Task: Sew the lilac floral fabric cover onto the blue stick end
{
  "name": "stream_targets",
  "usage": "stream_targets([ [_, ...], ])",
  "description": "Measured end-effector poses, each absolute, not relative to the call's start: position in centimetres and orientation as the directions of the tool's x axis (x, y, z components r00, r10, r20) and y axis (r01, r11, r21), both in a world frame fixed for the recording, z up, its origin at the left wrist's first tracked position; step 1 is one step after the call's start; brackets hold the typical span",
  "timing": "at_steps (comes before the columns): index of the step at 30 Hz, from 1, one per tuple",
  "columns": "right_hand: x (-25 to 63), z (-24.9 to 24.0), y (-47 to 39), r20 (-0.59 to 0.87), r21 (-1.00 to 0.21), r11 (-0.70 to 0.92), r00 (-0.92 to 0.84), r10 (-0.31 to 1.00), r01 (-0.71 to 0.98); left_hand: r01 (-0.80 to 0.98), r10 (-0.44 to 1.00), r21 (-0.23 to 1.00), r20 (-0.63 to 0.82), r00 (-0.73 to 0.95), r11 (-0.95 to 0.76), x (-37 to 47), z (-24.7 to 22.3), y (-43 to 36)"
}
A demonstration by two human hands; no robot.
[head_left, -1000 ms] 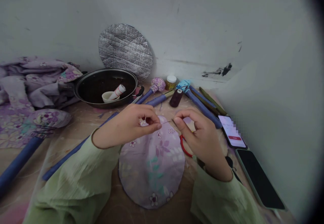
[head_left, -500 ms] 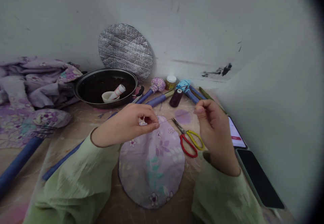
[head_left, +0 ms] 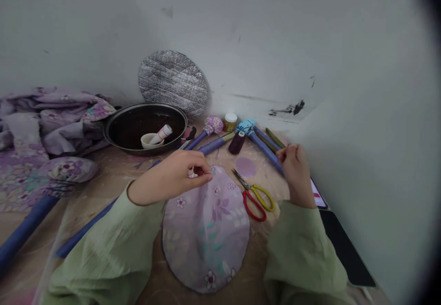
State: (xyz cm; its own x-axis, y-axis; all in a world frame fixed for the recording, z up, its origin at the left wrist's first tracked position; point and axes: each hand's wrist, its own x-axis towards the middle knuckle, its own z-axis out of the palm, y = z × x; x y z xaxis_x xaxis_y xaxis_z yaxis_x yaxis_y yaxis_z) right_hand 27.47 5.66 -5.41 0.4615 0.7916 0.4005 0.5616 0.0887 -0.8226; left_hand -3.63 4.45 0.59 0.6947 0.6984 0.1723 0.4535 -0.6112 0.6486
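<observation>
My left hand (head_left: 175, 176) is closed in a pinch above the top edge of a round piece of lilac flowered fabric (head_left: 203, 236), which lies flat on the table. Off to the right, my right hand (head_left: 296, 174) is raised, its thumb and fingers pressed together. A fine thread ran between both pinches a moment ago; now it is too thin to make out. Between the hands lie small scissors (head_left: 255, 199) with one red and one yellow handle, tips pointing away. Beyond them stands a spool of dark purple thread (head_left: 237, 143).
A black pan (head_left: 144, 107) holding a small white bowl (head_left: 148, 140) stands back left, with a silver quilted disc (head_left: 174, 82) behind. Cloth-headed sticks (head_left: 212, 125) and a small jar (head_left: 229, 122) line the wall. Flowered cloth (head_left: 58, 116) is heaped left; a phone (head_left: 344, 245) lies right.
My right hand has moved up and to the right, away from the left, and turned its knuckles outward. The left hand stays pinched above the fabric. The view has tilted slightly upward.
</observation>
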Motion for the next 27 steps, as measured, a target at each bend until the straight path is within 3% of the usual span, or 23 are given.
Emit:
stream_targets([
  [7,30.0,-4.5,10.9,0.252,-0.777,-0.096,0.446,0.859,0.623,0.428,0.656,0.622,0.188,0.731,-0.656,-3.9,0.6,4.1],
  [13,30.7,-4.1,15.6,0.144,-0.751,-0.151,0.383,0.913,0.643,0.394,0.595,0.594,0.185,0.782,-0.702,-4.0,1.0,3.6],
  [21,27.8,-3.9,22.1,0.210,-0.724,-0.026,0.256,0.944,0.689,0.279,0.398,0.537,0.118,0.910,-0.796,-1.8,0.0,2.2],
  [27,24.7,-4.0,26.3,0.246,-0.646,-0.019,0.232,0.941,0.763,0.243,0.317,0.480,0.077,0.945,-0.843,-1.3,-0.2,1.6],
])
